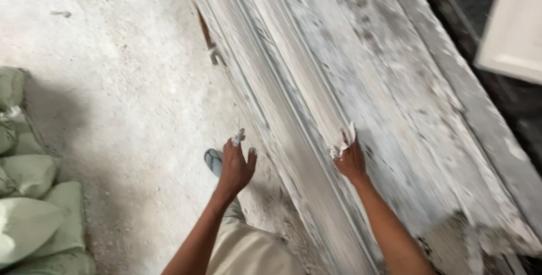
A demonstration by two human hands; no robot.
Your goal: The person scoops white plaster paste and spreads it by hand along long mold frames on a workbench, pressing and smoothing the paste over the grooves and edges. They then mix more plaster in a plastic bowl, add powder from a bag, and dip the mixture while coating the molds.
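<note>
- Right hand (351, 161), fingers plaster-caked, presses flat on the long grey-white plaster-coated moulding bench (339, 83); coat looks largely spread.
- Left hand (235, 165) hangs open, empty, over dusty concrete floor (113, 83).

You are standing in a plaster or masonry workshop, rough and dusty rather than any home or office. A long counter (395, 100) runs away from you, crusted with dried white plaster, with a moulded strip (293, 77) of ridged profile lying along it. The concrete floor (124, 83) is powdered white. Pale green sacks (34, 218) are stacked at the left edge, and a white cast panel (516, 26) sits at the upper right.
</note>
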